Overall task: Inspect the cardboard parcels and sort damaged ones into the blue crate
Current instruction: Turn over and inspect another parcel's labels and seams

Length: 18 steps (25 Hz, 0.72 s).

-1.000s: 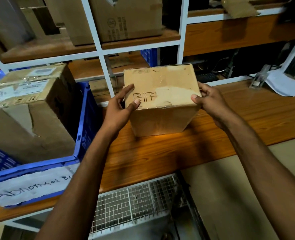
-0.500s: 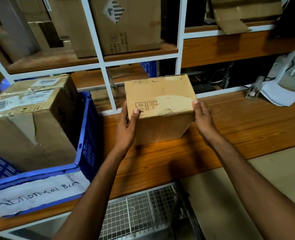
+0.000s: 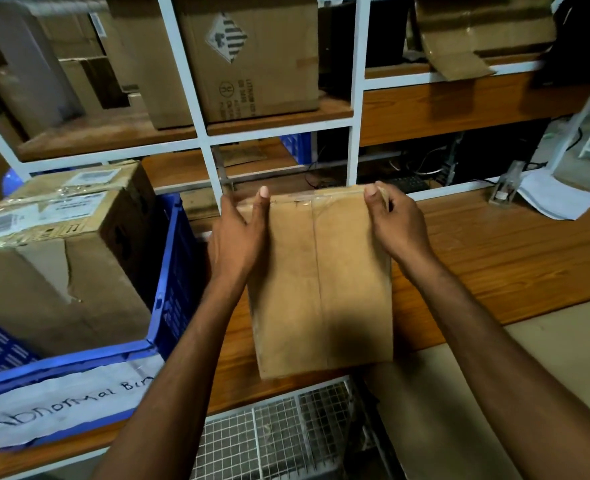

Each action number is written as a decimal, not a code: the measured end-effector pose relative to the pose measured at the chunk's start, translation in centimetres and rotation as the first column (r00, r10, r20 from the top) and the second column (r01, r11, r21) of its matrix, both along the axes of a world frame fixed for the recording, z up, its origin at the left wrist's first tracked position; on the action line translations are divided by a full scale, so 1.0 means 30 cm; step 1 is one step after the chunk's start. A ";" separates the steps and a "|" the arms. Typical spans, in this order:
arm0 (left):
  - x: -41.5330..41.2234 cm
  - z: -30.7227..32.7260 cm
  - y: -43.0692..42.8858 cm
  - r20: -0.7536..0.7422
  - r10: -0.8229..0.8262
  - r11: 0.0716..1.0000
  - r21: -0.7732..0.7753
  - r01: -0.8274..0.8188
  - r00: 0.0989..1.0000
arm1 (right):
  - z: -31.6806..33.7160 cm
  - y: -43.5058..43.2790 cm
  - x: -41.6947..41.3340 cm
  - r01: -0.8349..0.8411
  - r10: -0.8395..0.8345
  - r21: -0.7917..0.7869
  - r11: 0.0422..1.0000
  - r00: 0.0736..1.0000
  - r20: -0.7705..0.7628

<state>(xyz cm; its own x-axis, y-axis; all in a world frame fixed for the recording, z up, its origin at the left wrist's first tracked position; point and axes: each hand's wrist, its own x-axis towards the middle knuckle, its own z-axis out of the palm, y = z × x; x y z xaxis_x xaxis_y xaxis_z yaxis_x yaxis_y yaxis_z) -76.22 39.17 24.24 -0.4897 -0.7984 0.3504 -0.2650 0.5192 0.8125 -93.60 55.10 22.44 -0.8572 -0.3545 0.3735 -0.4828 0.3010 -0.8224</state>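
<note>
Cardboard parcel (image 3: 321,285) centre, tilted over near edge of wooden counter (image 3: 494,258), taped seam face toward camera. Left hand (image 3: 238,244) grips far-left corner, thumb flat on face. Right hand (image 3: 397,226) pinches far-right corner, fingers curled. Blue crate (image 3: 176,271) just left, holding torn box (image 3: 61,271); paper label (image 3: 61,407) reads "Abnormal Bin".

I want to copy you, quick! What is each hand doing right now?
Left hand: holding the cardboard parcel by its left edge.
Right hand: holding the same parcel at its top right corner.
</note>
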 end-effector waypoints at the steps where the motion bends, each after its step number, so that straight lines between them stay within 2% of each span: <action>1: -0.009 -0.007 -0.003 -0.009 0.012 1.000 -0.008 -0.013 1.000 | -0.006 -0.009 0.006 0.041 -0.041 -0.003 0.999 0.999 -0.022; 4: -0.030 -0.029 -0.012 -0.044 0.038 0.999 -0.029 -0.040 0.998 | -0.009 -0.030 0.018 0.124 -0.125 -0.027 0.992 0.989 -0.084; 7: -0.051 -0.060 -0.008 -0.010 0.042 0.998 -0.056 -0.042 0.999 | -0.025 -0.056 0.032 0.092 -0.092 0.003 0.996 0.996 0.003; 10: -0.078 -0.067 -0.031 0.001 0.079 0.994 -0.074 -0.079 0.997 | -0.026 -0.091 0.033 0.172 -0.171 0.031 0.985 0.985 -0.035; 13: -0.086 -0.082 -0.039 0.029 0.045 0.997 -0.065 -0.043 0.999 | -0.029 -0.102 0.037 0.100 -0.103 0.097 0.990 0.994 0.028; 15: -0.098 -0.094 -0.032 0.043 0.036 0.993 -0.117 -0.030 0.998 | -0.041 -0.111 0.052 0.089 -0.090 0.077 0.993 0.996 0.002; 17: -0.109 -0.099 -0.044 0.116 0.055 0.990 -0.133 -0.040 0.992 | -0.046 -0.117 0.037 0.113 -0.112 0.074 0.991 0.994 -0.013; 18: -0.108 -0.097 -0.050 0.152 0.036 0.993 -0.119 -0.018 0.988 | -0.043 -0.108 0.030 0.064 -0.066 0.097 0.993 0.998 0.018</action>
